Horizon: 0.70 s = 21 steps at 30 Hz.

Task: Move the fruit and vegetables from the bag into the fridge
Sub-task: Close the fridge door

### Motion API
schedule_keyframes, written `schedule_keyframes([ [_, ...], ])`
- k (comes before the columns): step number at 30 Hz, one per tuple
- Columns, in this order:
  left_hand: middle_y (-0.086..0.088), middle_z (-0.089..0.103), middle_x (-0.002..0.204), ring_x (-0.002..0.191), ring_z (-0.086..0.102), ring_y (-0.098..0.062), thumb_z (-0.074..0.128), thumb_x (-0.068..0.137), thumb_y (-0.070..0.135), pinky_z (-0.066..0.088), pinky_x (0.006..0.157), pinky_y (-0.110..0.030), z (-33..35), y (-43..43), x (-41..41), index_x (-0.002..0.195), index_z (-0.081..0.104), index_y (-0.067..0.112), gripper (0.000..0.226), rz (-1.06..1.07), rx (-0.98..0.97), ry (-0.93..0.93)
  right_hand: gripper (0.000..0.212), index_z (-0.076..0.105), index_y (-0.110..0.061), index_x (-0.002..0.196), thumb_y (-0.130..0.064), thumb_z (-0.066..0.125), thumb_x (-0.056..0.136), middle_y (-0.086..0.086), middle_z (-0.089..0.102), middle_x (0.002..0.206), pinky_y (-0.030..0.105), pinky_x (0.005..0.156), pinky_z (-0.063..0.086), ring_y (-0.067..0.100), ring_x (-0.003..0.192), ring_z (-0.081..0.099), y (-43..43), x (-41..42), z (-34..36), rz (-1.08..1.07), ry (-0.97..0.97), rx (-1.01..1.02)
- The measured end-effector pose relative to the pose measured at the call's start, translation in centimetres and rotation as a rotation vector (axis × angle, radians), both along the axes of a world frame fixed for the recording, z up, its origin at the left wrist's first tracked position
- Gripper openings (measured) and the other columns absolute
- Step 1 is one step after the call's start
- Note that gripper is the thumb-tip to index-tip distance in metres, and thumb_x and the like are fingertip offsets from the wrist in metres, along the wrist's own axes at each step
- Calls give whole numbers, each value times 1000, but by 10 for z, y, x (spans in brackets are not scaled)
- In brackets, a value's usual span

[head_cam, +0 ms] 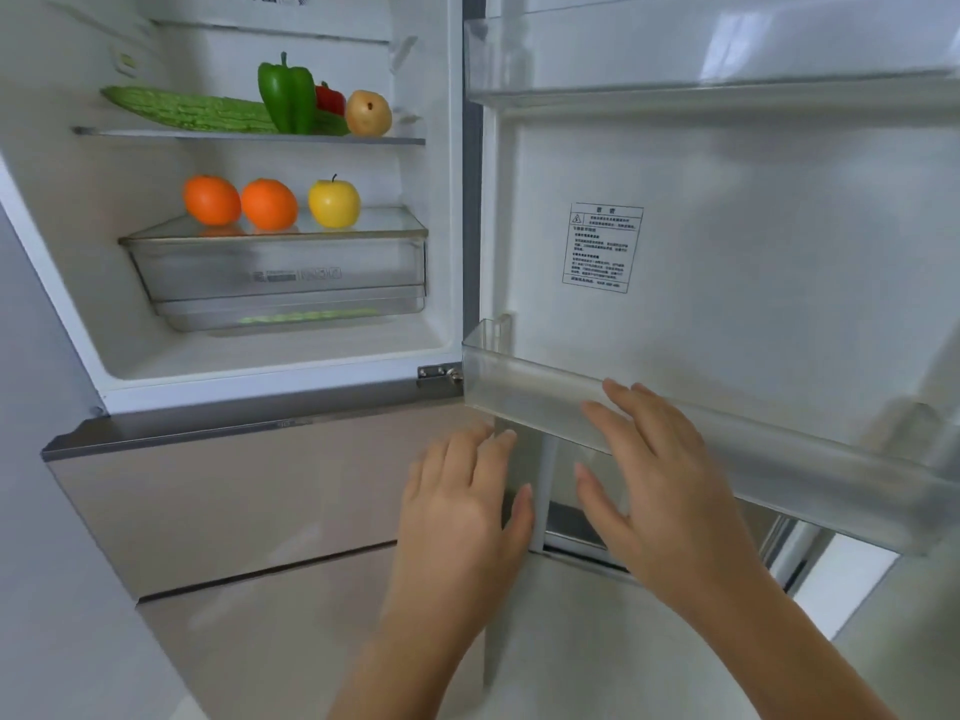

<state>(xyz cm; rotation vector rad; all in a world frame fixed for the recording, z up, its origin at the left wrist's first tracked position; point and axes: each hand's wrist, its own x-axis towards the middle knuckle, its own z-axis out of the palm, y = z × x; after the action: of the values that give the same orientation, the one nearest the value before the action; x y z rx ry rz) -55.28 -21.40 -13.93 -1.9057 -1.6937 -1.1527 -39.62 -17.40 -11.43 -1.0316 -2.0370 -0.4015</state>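
The fridge stands open. Its upper shelf carries a bitter gourd, a green pepper, a red pepper behind it and a brown pear. On the lid of the clear drawer sit two oranges and a yellow apple. My left hand is empty with fingers spread, low in front of the fridge. My right hand, also empty and spread, hovers at the lower door bin. No bag is in view.
The open door fills the right side, with a warning label and an upper door bin. Beige lower drawers are closed below the compartment. Something green shows faintly in the bottom tray.
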Motion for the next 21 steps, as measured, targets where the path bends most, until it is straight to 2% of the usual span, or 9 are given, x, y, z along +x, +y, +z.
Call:
schedule_keyframes([
  [7, -12, 62, 105, 93, 57, -29, 46, 81, 28, 49, 83, -42, 13, -44, 20, 109, 61, 5, 39, 50, 35, 71, 46, 61, -4, 112, -32, 42, 81, 18, 62, 116, 52, 89, 46, 38, 110, 56, -40, 27, 4, -26, 12, 4],
  [16, -13, 63, 104, 97, 60, -33, 48, 80, 26, 50, 82, -46, 19, -88, 54, 107, 63, 5, 37, -51, 104, 97, 50, 60, -4, 115, -36, 39, 82, 18, 62, 117, 50, 90, 43, 38, 111, 57, -97, 53, 11, -121, -15, -56],
  [19, -12, 63, 105, 99, 59, -33, 48, 79, 26, 50, 83, -46, 24, -96, 70, 108, 61, 6, 37, -83, 128, 64, 48, 60, -4, 114, -34, 43, 82, 18, 61, 117, 48, 91, 41, 39, 111, 56, -106, 69, 22, -146, -10, -38],
  [21, -12, 63, 107, 101, 58, -32, 47, 80, 26, 50, 83, -48, 25, -98, 83, 109, 60, 6, 38, -93, 125, 62, 44, 61, -4, 113, -30, 52, 80, 19, 62, 116, 50, 90, 41, 40, 109, 57, -106, 83, 29, -176, -2, -24],
])
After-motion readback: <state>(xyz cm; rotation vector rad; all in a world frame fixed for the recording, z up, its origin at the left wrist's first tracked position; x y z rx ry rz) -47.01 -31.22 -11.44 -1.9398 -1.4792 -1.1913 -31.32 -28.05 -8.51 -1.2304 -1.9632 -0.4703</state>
